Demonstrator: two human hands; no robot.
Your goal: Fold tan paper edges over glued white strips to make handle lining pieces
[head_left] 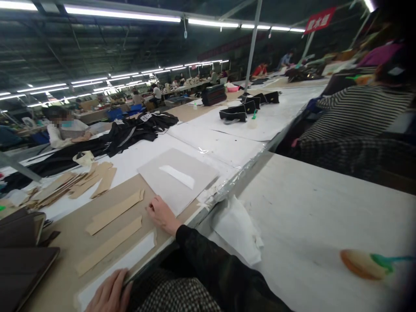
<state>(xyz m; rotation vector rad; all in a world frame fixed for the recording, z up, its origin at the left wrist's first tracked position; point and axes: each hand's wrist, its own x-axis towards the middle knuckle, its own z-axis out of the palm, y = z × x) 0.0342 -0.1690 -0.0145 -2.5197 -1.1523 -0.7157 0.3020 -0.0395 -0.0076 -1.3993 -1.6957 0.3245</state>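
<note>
My left hand (109, 294) lies at the bottom edge of the view, fingers stretched over the near end of a long white strip (125, 260). My right hand (162, 215) rests on the tan board (97, 208) with its fingers curled in; whatever may be in them is hidden. Just left of the right hand are two tan paper-like strips, an upper one (117, 212) and a lower one (110, 246), lying side by side at a slant. Beyond the right hand a pale grey sheet (156, 169) carries a curved white piece (178, 177).
Stacked tan pieces (61, 190) lie at the left, with dark brown folded pieces (19, 277) nearer me. Black fabric (136, 134) covers the far left table. A blurred bottle (364, 263) lies on the right table. Co-workers sit across and at the right.
</note>
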